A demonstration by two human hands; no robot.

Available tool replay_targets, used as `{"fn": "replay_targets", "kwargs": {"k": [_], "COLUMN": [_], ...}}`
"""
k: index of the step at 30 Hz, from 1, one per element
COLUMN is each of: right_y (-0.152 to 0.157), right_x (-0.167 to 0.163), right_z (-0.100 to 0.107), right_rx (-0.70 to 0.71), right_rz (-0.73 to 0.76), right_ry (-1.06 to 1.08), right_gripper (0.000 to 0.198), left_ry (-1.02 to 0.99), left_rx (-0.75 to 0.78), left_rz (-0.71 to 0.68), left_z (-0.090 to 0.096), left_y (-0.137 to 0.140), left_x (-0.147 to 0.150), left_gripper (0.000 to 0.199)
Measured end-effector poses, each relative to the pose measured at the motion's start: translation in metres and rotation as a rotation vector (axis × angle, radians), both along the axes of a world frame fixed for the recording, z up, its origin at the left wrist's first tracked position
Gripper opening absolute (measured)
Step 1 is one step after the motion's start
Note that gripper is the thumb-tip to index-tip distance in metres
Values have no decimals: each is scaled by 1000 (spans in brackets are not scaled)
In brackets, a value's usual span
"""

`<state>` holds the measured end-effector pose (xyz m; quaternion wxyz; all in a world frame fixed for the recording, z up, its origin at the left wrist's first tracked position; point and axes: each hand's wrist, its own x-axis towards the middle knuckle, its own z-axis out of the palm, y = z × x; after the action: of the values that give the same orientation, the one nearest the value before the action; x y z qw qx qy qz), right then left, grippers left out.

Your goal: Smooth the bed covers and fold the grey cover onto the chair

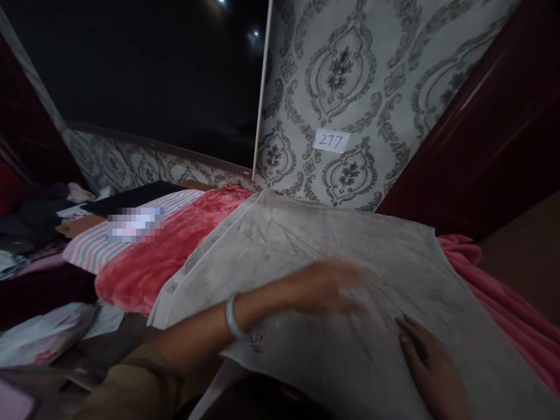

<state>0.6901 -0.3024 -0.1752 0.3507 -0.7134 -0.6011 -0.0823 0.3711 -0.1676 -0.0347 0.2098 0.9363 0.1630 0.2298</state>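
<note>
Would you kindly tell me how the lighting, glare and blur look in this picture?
In the head view, the light is dim overall; in the same head view, the left hand is smeared, probably by motion, while the right hand looks clearer; also in the head view, small glints show on the dark screen.

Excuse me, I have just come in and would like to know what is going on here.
A person is working with both hands over a grey cloth, which lies spread out with some creases. The left hand, blurred, reaches across it; whether it touches is unclear. The right hand is low on the right, its fingers at the cloth. A folded red blanket lies to the left, and pinkish-red fabric shows along the right edge.
</note>
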Motion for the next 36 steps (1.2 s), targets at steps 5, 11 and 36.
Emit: {"fn": "replay_targets", "kwargs": {"k": [5,11,36], "right_y": [2,2,3], "right_x": [0,1,-33], "right_z": [-5,-5,32], "right_rx": [41,47,42], "right_rz": [22,26,-41], "right_ry": [6,-7,159], "right_gripper": [52,50,33], "left_ry": [440,585,536], "left_rx": [-37,-75,254], "left_rz": [654,908,774], "left_z": [-5,-33,-58], "left_y": [101,141,128], "left_x": [-76,-157,-155], "left_gripper": [68,74,78]}}
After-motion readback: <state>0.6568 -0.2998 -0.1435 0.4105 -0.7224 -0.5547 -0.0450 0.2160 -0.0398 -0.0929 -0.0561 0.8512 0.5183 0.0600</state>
